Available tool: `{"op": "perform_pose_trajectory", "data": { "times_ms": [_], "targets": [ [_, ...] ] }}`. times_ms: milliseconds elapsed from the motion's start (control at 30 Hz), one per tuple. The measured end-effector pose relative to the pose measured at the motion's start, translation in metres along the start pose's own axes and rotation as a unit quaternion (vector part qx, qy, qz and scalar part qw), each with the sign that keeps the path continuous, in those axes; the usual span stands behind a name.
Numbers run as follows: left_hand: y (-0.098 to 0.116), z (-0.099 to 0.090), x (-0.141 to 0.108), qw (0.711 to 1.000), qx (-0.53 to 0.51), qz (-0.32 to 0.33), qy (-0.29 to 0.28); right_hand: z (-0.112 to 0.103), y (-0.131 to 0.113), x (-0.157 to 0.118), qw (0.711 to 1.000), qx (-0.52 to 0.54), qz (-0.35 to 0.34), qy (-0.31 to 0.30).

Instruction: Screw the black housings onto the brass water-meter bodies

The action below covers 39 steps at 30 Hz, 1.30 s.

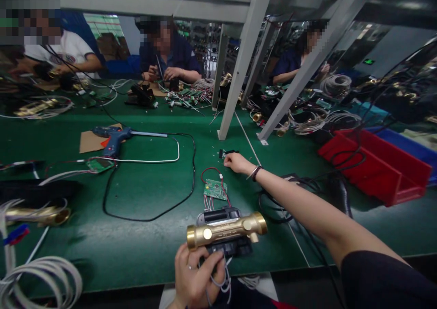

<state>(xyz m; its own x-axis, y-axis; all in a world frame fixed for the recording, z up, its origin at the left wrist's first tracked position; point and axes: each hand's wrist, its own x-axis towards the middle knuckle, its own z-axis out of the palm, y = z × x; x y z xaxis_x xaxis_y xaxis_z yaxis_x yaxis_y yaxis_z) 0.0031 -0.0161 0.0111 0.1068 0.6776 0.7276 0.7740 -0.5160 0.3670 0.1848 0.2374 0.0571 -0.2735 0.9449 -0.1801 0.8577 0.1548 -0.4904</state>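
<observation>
My left hand [198,275], a ring on one finger, is closed at the near table edge around a grey cable [221,279], just below a brass pipe fitting [225,230]. The fitting lies across a black housing [235,250]. Wires run from the housing to a green circuit board [215,189] with a red wire looping to a white connector. My right hand [235,162] reaches forward, fingers pinched together beside a small black piece [226,154] and scattered tiny pins. What those fingers hold, if anything, is too small to tell.
A blue glue gun [118,138] lies on cardboard at the left, its black cord looping across the green table [153,181]. Coiled cables [44,281] and brass parts are at the near left. Metal posts [246,63] rise ahead; a red bin [378,163] stands right. People work opposite.
</observation>
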Motion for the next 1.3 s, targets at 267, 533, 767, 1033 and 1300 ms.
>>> {"op": "perform_pose_trajectory", "data": {
  "times_ms": [267,533,767,1033,1300],
  "targets": [
    [0.009,-0.001,0.01,0.999,-0.018,-0.029,0.009,-0.041,-0.033,-0.137,0.972,0.148,-0.113,0.141],
    [0.01,-0.002,0.011,0.999,-0.025,-0.027,0.011,0.053,-0.059,-0.239,0.946,0.015,-0.265,0.187],
    [0.008,-0.002,0.011,1.0,-0.021,-0.016,0.01,0.081,-0.052,-0.225,0.931,-0.082,-0.254,0.249],
    [-0.006,0.004,0.007,0.999,-0.027,0.046,0.009,0.078,-0.053,-0.225,0.926,-0.152,-0.258,0.229],
    [-0.008,0.002,0.016,0.996,-0.031,0.083,0.009,0.072,-0.047,-0.244,0.924,-0.113,-0.295,0.214]
  ]
}}
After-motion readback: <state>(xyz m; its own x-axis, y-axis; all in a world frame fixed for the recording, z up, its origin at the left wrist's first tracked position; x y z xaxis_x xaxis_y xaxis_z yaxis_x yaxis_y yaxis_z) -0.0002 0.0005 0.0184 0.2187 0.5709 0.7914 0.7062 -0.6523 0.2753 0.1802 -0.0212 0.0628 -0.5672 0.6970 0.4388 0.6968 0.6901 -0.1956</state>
